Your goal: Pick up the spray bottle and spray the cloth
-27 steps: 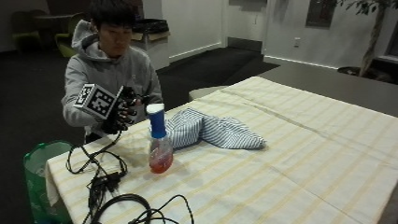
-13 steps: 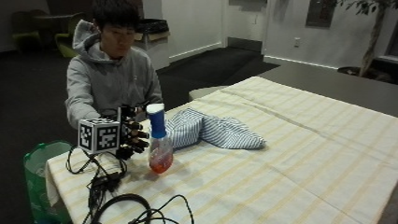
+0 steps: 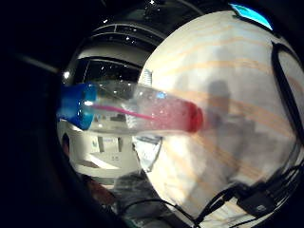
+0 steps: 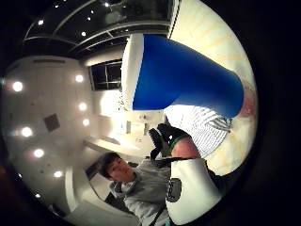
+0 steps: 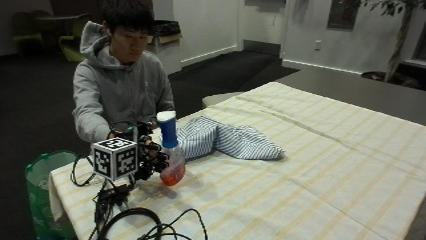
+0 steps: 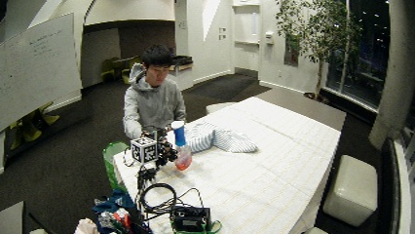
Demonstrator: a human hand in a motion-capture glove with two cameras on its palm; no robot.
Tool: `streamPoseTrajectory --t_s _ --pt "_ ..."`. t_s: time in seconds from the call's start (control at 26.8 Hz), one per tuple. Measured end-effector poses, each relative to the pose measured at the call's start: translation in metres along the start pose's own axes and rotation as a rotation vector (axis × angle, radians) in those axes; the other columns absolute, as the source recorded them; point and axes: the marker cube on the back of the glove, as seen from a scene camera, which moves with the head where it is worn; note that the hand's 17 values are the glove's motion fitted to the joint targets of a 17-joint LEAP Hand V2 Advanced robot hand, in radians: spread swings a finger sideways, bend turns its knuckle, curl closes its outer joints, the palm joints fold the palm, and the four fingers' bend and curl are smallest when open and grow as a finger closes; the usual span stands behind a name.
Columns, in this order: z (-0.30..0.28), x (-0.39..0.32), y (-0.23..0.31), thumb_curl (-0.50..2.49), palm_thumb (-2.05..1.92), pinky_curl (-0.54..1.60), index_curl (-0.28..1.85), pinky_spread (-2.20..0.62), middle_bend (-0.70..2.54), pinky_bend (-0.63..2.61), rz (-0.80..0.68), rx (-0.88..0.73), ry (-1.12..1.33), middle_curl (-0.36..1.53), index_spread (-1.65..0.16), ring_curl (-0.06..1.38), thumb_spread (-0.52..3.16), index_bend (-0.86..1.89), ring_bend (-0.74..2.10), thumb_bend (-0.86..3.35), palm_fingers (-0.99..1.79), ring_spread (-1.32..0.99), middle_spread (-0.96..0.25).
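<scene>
A: Nearest edge first. Black cables (image 5: 143,222) coil on the yellow-striped tablecloth (image 5: 319,165), about 7 o'clock from the bottle.

B: The gloved right hand (image 5: 150,157)?

A: At the spray bottle (image 5: 170,150), coming from its 9 o'clock side. Fingers reach toward the lower body. Whether they are wrapped round it or just alongside, cannot tell; the palm views show the bottle close, no closed grasp.

B: Bottle's attitude?

A: Upright on the table, long axis vertical. Tall blue cap on top, clear smooth plastic body, reddish liquid pooled at the rounded base. Thin pink dip tube visible inside from the little-finger view.

B: And the target?

A: Striped cloth (image 5: 223,141), blue-and-white, soft, rumpled in a heap, lying at roughly 2 o'clock from the bottle, just beyond it, apparently not touching. My judgement: grasp is the step in hand; once lifted, the nozzle must turn toward 2 o'clock.

B: Farther out?

A: Person in grey hoodie (image 5: 120,95) seated behind the table's corner.
</scene>
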Motion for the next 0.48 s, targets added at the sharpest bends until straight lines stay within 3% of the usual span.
streamPoseTrajectory --t_s 0.48 --pt "0.021 0.006 -0.025 0.34 0.67 0.33 0.04 0.22 0.22 0.45 -0.047 -0.161 -0.09 0.3 -0.42 0.24 0.81 0.07 0.27 -0.03 -0.12 -0.02 -0.08"
